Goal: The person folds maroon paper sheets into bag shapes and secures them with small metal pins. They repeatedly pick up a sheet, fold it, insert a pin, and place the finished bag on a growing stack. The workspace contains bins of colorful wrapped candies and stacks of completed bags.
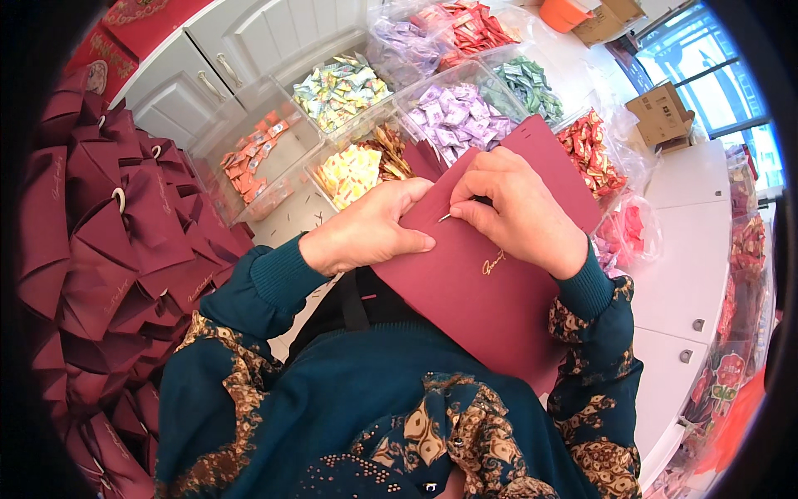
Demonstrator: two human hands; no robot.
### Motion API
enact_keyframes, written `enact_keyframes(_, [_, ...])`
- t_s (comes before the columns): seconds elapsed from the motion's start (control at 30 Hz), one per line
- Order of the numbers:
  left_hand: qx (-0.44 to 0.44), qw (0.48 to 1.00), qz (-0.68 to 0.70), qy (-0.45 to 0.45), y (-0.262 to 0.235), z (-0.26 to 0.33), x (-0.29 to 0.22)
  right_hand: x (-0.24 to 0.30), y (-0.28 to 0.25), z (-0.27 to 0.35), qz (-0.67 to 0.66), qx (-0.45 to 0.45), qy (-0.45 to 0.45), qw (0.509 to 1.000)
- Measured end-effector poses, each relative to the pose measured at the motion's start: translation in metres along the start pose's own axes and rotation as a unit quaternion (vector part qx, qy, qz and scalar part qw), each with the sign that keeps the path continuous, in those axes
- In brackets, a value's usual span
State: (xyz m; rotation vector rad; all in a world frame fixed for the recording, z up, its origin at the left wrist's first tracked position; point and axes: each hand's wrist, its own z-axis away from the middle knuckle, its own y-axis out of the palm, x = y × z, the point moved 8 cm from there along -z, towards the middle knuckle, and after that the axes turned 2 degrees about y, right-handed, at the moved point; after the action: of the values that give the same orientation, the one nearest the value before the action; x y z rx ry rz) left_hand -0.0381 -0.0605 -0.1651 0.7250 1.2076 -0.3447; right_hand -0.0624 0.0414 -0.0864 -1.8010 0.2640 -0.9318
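Note:
A flat maroon card blank [499, 308] with gold script is tilted in front of my body, its lower end near my lap. My left hand [366, 229] grips its left edge, thumb on top and fingers hidden behind. On the card's upper face, my right hand [519, 208] pinches a small thin sliver [444, 218], pale at its tip; its exact kind is too small to tell. Several more maroon card edges [426, 158] show behind the card, just beyond my left hand.
Finished-looking maroon boxes [137, 216] are heaped on the left. Ahead, clear bins hold orange packets [249, 162], green-yellow packets [341, 90], purple packets [461, 116] and red packets [590, 154]. Small dark slivers [314, 218] lie scattered on the white surface. A white cabinet [677, 241] stands right.

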Motion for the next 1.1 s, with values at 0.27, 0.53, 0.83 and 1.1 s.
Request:
enact_keyframes(0.27, [-0.026,0.989,-0.135,0.045,-0.001,0.001,-0.004,0.028,0.011,-0.001,0.204,-0.030,-0.060,0.977])
enact_keyframes(0.53, [-0.044,0.998,0.038,-0.001,-0.003,0.002,0.001,0.038,-0.001,-0.001,0.282,-0.016,-0.074,0.957])
enact_keyframes(0.83, [-0.038,0.999,0.014,-0.021,-0.007,0.007,0.006,0.020,-0.004,-0.007,0.098,-0.058,-0.044,0.993])
enact_keyframes(1.1, [-0.043,0.999,0.019,-0.001,-0.006,0.011,0.003,0.021,0.005,-0.011,0.121,-0.074,-0.047,0.989])
